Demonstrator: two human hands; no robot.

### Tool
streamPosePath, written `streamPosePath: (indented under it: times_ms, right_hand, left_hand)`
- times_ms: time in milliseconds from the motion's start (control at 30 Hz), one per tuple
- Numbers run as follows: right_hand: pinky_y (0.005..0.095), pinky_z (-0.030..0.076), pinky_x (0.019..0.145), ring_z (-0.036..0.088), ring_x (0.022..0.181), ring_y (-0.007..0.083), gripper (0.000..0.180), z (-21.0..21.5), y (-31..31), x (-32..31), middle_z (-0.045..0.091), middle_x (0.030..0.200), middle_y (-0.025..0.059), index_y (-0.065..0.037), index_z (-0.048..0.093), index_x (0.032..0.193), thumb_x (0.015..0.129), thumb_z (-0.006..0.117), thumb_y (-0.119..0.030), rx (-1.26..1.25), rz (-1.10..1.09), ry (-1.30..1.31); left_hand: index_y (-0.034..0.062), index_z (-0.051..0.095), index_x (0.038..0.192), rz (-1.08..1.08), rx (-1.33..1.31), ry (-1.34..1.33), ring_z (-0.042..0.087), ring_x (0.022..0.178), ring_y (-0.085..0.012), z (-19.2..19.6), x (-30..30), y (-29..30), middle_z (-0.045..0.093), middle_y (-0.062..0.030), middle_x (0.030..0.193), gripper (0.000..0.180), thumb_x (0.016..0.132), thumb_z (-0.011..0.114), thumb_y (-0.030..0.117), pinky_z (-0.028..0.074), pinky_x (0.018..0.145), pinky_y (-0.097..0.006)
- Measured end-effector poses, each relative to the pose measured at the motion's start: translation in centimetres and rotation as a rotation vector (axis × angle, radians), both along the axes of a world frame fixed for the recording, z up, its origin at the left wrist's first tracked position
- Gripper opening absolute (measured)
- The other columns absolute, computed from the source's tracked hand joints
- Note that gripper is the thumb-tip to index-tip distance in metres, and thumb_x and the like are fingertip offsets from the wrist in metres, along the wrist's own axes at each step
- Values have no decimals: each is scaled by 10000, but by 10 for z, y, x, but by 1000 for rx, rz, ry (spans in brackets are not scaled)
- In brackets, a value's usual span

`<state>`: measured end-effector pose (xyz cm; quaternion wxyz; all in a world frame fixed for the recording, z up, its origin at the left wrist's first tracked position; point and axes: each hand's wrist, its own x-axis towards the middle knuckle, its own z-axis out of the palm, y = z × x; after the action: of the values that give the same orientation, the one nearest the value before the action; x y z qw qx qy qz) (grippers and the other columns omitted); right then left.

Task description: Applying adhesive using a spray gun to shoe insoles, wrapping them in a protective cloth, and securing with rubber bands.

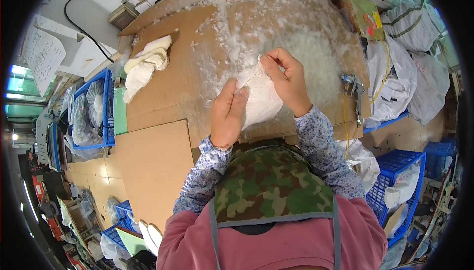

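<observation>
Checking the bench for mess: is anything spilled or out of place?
Yes. Loose white down fluff lies scattered across the cardboard worktop, thickest beyond the white fabric piece held by both hands.

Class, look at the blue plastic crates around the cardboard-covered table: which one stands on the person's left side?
The blue crate at the table's left edge, holding clear plastic bags. The other large blue crate stands on the right, holding white fabric, and smaller ones lie lower left, near the floor.
</observation>
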<state>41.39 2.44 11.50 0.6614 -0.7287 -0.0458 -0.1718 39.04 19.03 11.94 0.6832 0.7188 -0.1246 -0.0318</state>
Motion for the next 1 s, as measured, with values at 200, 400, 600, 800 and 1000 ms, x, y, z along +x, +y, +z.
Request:
streamPosePath:
  times_ms: [200,400,600,800,1000]
  right_hand:
    - [269,449,663,529,700,118,114,18,-24,3,590,792,24,0,621,908,868,612,-106,124,62,43]
    - [283,461,621,553,671,138,169,34,-9,-25,604,791,59,-13,608,906,808,696,-119,-268,74,-65]
    - [304,441,528,555,578,193,194,22,14,-28,574,734,84,-31,582,869,789,730,-128,-372,57,-158]
    - [294,446,546,565,593,177,104,26,8,-31,602,713,85,-20,640,837,824,686,-112,-261,2,-33]
    - [278,462,617,582,670,177,120,45,-5,-26,613,777,70,-42,647,878,818,695,-133,-197,-86,-259]
  left_hand:
    - [-19,549,1014,13,-191,120,445,762,-81,3,-7,5,525,7,805,221,965,485,187,402,684,-236]
    - [-10,543,1066,5,-117,79,495,842,-93,4,-3,8,568,-15,903,251,975,471,213,424,758,-236]
    - [21,454,1158,-12,-175,43,507,922,-112,14,-3,8,548,-48,1031,243,954,504,142,424,814,-243]
    - [35,431,1187,-25,-212,61,495,957,-113,11,-1,6,533,-52,1043,311,905,564,38,423,842,-249]
    - [46,429,1176,39,-272,67,489,955,-114,10,-2,10,522,-50,1060,324,893,588,49,421,847,-257]
